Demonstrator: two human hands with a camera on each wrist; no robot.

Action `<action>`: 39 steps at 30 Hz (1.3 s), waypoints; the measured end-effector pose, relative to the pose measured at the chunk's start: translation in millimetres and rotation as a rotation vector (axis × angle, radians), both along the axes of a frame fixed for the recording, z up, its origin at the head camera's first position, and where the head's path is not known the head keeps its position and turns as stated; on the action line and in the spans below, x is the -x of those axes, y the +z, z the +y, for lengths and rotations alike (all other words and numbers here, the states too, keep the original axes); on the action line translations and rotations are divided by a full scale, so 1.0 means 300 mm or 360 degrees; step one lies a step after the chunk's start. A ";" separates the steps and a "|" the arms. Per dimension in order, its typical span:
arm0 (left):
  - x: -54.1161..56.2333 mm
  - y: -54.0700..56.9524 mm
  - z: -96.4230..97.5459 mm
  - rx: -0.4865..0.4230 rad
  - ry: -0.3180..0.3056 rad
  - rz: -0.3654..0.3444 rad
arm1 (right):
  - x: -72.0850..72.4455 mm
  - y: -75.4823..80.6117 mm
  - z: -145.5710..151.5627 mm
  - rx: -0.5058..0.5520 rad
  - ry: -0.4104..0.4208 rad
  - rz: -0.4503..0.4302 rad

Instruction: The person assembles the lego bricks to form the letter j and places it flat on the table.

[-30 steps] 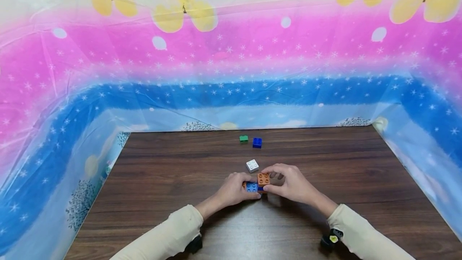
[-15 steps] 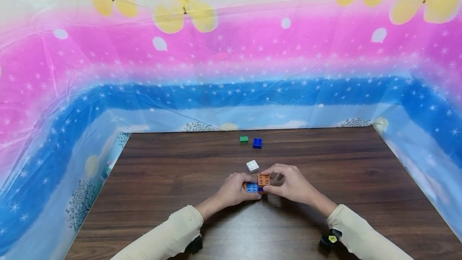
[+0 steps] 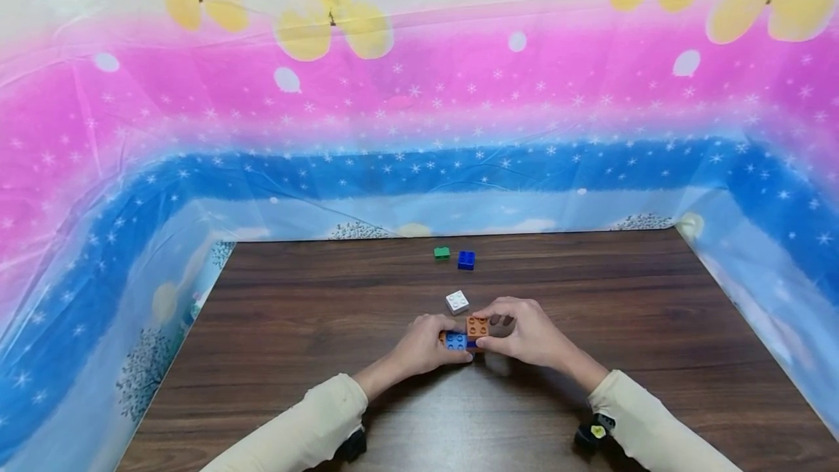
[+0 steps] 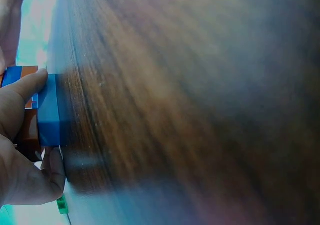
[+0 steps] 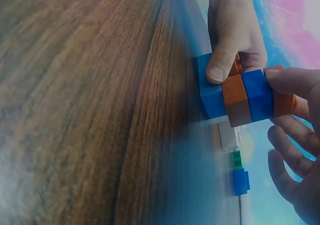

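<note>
A small stack of studded toy building bricks stands on the table between the hands. In the right wrist view its tower runs from a blue brick (image 5: 212, 101) at the table through an orange brick (image 5: 237, 103) and a dark blue brick (image 5: 258, 97) to the top orange brick (image 5: 284, 105). My left hand (image 3: 419, 346) grips the lower part, thumb on the near side. A light blue brick (image 3: 455, 341) shows next to the tower. My right hand (image 3: 529, 335) pinches the top orange brick between thumb and fingers. The hands partly cover the stack.
A white brick (image 3: 457, 302) lies just beyond the stack on the brown wooden table (image 3: 301, 290). Farther back, a green brick (image 3: 442, 253) sits beside a dark blue brick (image 3: 466, 261). A patterned cloth (image 3: 419, 166) hangs behind the table and along both sides.
</note>
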State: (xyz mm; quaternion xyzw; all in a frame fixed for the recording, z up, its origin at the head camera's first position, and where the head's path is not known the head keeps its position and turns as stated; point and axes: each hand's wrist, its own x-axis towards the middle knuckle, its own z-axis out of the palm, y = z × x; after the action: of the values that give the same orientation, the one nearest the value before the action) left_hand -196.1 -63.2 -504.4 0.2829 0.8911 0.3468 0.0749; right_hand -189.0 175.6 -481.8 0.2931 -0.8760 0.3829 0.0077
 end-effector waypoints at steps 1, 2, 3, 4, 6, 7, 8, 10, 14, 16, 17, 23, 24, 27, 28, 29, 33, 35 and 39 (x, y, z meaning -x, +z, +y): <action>0.000 0.000 0.000 0.0002 -0.0001 0.0003 | -0.001 0.000 0.000 -0.0003 0.0001 0.0007; 0.000 0.001 0.000 0.0002 -0.0001 0.0004 | -0.001 0.000 -0.001 -0.0007 0.0001 0.0016; 0.000 0.000 0.000 0.0003 -0.0001 0.0006 | -0.002 0.000 -0.002 -0.0015 0.0001 0.0027; 0.001 0.000 0.000 0.0003 -0.0001 0.0007 | -0.002 0.001 -0.003 -0.0018 0.0000 0.0037; 0.001 0.000 0.000 -0.0001 -0.0003 0.0009 | -0.003 0.004 -0.006 -0.0036 -0.0005 0.0053; 0.002 0.000 -0.001 -0.0004 -0.0003 0.0008 | -0.003 0.006 -0.007 -0.0048 -0.0008 0.0056; 0.003 0.000 -0.001 -0.0007 -0.0001 0.0006 | -0.003 0.007 -0.009 -0.0060 -0.0009 0.0054; 0.004 0.000 -0.002 -0.0013 -0.0005 0.0001 | -0.002 0.011 -0.011 -0.0078 -0.0013 0.0054; 0.007 0.002 -0.002 -0.0019 -0.0009 0.0005 | 0.003 0.018 -0.011 -0.0107 -0.0018 0.0044; 0.008 0.001 -0.001 -0.0019 -0.0008 0.0010 | 0.004 0.020 -0.011 -0.0118 -0.0020 0.0036; 0.008 0.001 -0.001 -0.0019 -0.0009 0.0012 | 0.004 0.020 -0.011 -0.0124 -0.0026 0.0021; 0.006 -0.005 0.001 -0.0021 -0.0014 0.0009 | -0.004 0.005 -0.009 -0.0084 -0.0076 -0.0069; 0.007 -0.005 0.002 -0.0019 -0.0013 0.0010 | -0.005 0.002 -0.008 -0.0069 -0.0087 -0.0070; 0.005 -0.005 0.005 -0.0004 -0.0003 0.0004 | -0.007 -0.008 -0.005 -0.0033 -0.0098 -0.0067; 0.004 -0.005 0.006 -0.0002 0.0001 0.0000 | -0.008 -0.010 -0.005 -0.0026 -0.0102 -0.0067; 0.004 -0.004 0.007 0.0000 0.0002 -0.0005 | -0.009 -0.011 -0.004 -0.0026 -0.0102 -0.0066; 0.002 -0.005 0.005 -0.0008 0.0000 -0.0017 | -0.011 -0.014 -0.005 -0.0030 -0.0098 -0.0059; 0.003 -0.005 0.004 -0.0009 -0.0004 -0.0011 | -0.011 -0.013 -0.005 -0.0029 -0.0095 -0.0052; 0.002 -0.006 0.000 -0.0007 -0.0004 -0.0001 | -0.012 -0.011 -0.011 -0.0021 -0.0085 -0.0037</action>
State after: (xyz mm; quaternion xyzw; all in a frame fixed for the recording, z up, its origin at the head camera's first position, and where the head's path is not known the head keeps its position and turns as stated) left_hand -196.9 -63.1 -506.3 0.2839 0.8900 0.3488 0.0750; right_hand -185.5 172.3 -485.0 0.2651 -0.8860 0.3802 0.0060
